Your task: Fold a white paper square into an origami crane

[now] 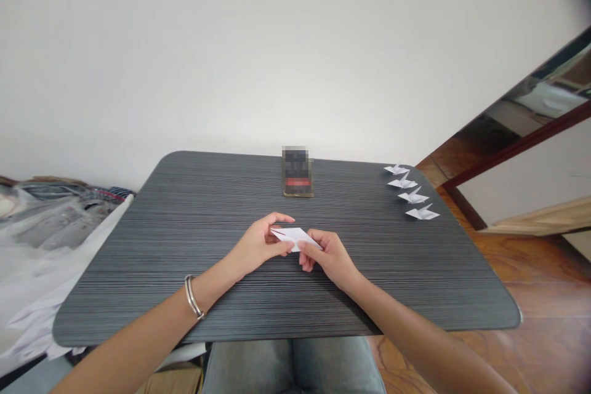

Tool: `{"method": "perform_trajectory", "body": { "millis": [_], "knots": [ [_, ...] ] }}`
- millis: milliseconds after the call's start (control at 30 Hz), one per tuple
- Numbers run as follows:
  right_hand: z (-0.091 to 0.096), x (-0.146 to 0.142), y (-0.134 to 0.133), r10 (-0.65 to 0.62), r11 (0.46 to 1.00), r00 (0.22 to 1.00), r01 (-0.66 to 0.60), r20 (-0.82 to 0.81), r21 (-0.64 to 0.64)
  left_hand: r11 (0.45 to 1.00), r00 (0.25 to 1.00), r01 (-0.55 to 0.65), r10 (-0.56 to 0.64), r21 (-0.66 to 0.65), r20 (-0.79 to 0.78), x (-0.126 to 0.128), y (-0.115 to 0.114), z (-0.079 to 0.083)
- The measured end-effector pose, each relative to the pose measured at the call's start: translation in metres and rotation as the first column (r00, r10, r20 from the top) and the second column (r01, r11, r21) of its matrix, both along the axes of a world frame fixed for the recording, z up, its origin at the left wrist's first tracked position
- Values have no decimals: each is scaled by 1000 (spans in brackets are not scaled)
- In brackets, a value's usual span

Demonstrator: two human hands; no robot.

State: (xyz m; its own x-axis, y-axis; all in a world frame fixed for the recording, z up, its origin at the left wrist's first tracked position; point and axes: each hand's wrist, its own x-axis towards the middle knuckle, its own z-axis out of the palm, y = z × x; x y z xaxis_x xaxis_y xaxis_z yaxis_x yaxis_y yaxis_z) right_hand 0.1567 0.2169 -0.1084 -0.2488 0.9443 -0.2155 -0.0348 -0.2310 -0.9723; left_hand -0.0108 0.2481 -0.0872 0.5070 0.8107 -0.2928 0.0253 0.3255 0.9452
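Between my two hands is a small piece of folded white paper (292, 234), roughly diamond-shaped, held above the dark table. My left hand (263, 241) grips its left end, thumb along the near edge and index finger stretched out past the far side. The right end is pinched by the thumb and bent fingers of my right hand (329, 255). Some of the paper's underside and the fingers behind it are hidden. At the table's far right, several white folded paper cranes (414, 196) stand in a row.
A grey-black striped table (184, 228) reaches to the white wall (277, 43). Upright near its back edge is a phone-like object (298, 172), blurred out. Plastic-wrapped and white items (50, 215) are piled left of the table. Wooden floor (530, 295) shows at right.
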Motion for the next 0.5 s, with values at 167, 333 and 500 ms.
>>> {"method": "perform_trajectory", "body": {
  "millis": [167, 333, 500],
  "knots": [
    [1, -2, -1, 6, 1000, 1000, -6, 11, 0, 996, 999, 16, -13, 88, -37, 1, -1, -6],
    [-1, -2, -1, 19, 1000, 1000, -19, 11, -4, 993, 997, 1, 8, 115, -79, 2, -1, -6],
    [-1, 1, 1, 13, 1000, 1000, -14, -17, -16, 1000, 1000, -10, 10, -8, -5, 0, 1, -1]
  ]
}}
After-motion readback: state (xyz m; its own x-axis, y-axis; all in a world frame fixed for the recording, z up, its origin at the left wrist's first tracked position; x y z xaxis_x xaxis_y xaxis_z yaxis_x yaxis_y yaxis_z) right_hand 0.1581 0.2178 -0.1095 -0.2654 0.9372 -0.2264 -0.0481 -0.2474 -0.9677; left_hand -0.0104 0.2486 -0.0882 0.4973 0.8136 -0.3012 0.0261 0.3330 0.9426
